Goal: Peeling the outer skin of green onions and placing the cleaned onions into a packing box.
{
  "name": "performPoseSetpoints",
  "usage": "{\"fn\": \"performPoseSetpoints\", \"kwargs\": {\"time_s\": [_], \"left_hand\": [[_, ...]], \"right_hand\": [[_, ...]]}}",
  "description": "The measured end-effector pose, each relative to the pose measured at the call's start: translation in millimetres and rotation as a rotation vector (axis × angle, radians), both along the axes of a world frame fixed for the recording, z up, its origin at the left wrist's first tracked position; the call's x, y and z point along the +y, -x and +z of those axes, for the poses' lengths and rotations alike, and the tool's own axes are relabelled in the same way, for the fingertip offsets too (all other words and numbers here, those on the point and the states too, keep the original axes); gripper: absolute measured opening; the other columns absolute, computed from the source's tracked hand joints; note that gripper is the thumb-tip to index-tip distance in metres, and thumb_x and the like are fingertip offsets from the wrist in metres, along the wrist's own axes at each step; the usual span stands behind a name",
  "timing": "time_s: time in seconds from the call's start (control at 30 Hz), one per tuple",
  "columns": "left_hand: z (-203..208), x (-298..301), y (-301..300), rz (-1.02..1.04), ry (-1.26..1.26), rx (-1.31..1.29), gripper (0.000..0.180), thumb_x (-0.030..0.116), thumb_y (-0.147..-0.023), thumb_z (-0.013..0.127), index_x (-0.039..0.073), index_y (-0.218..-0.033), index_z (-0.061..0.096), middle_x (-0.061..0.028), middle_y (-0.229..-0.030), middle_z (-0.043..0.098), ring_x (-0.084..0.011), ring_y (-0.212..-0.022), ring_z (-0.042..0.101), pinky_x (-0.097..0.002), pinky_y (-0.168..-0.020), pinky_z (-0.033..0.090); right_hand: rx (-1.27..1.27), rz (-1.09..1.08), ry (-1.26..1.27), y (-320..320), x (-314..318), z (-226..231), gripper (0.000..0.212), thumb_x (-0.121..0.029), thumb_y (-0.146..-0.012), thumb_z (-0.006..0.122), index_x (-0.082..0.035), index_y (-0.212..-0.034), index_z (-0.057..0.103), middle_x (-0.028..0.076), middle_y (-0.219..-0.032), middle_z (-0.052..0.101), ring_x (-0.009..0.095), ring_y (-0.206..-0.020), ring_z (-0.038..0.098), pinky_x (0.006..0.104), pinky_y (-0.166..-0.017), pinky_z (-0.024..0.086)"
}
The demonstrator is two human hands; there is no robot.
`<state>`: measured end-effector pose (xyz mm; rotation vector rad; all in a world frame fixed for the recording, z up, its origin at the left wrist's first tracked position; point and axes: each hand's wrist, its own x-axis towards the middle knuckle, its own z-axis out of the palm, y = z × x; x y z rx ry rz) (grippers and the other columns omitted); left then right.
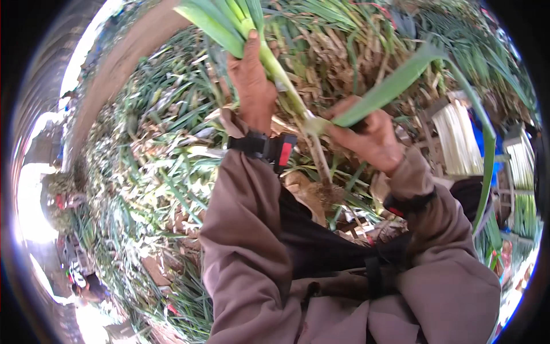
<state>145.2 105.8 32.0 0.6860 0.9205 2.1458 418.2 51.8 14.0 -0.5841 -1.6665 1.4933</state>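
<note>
My left hand [252,86] is closed around the upper part of a leek [282,74], thumb along the stalk. The leek slants down to the right, its cut green top above my left hand and its bushy roots [329,195] at the lower end. In my right hand [369,137] the fingers pinch the base of a long green outer leaf [395,86]. That leaf is partly peeled away from the stalk but still touches it near my fingertips. It arches over to the right and hangs down beside my right sleeve.
Loose leaves and peelings [166,132] cover the ground on the left. A big heap of untrimmed leeks [321,51] lies ahead. Bundles of white stalks [456,137] stand in a wooden rack at the right. Another person [89,286] shows at the far left edge.
</note>
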Motion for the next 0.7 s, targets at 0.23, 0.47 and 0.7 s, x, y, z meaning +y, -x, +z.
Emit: {"fn": "performPoseSetpoints", "kwargs": {"time_s": [0.23, 0.47, 0.7], "left_hand": [[28.8, 16.7, -18.0, 0.142, 0.117, 0.075, 0.057, 0.022, -0.104, 0.088, 0.006, -0.153, 0.065, -0.0112, -0.13, 0.077, -0.0218, -0.102, 0.074, -0.0399, -0.083, 0.063], [6.8, -19.4, 10.7, 0.002, 0.097, 0.089, 0.056, 0.016, -0.105, 0.084, 0.013, -0.156, 0.06, -0.0051, -0.128, 0.074, -0.0199, -0.104, 0.074, -0.0377, -0.083, 0.063], [15.1, -2.3, -28.6, -0.371, 0.047, 0.058, 0.105, 0.018, -0.114, 0.073, 0.02, -0.191, 0.002, -0.0122, -0.149, 0.062, -0.0222, -0.125, 0.063, -0.0395, -0.107, 0.054]], "right_hand": [[-1.081, 0.419, -0.02, -148.0, 43.7, -202.9, 0.053, -0.032, -0.09, 0.089, -0.005, -0.134, 0.079, 0.02, -0.11, 0.084, 0.036, -0.097, 0.082, 0.0521, -0.089, 0.065], [-0.597, -0.037, -0.329, -4.8, 28.6, -56.1, 0.057, -0.019, -0.095, 0.091, -0.004, -0.146, 0.072, 0.022, -0.136, 0.075, 0.04, -0.114, 0.078, 0.0486, -0.096, 0.065], [-0.34, -0.365, -0.842, 78.8, 72.7, -9.5, 0.055, -0.01, -0.097, 0.091, -0.001, -0.147, 0.069, 0.021, -0.136, 0.077, 0.038, -0.115, 0.079, 0.0456, -0.099, 0.066]]}}
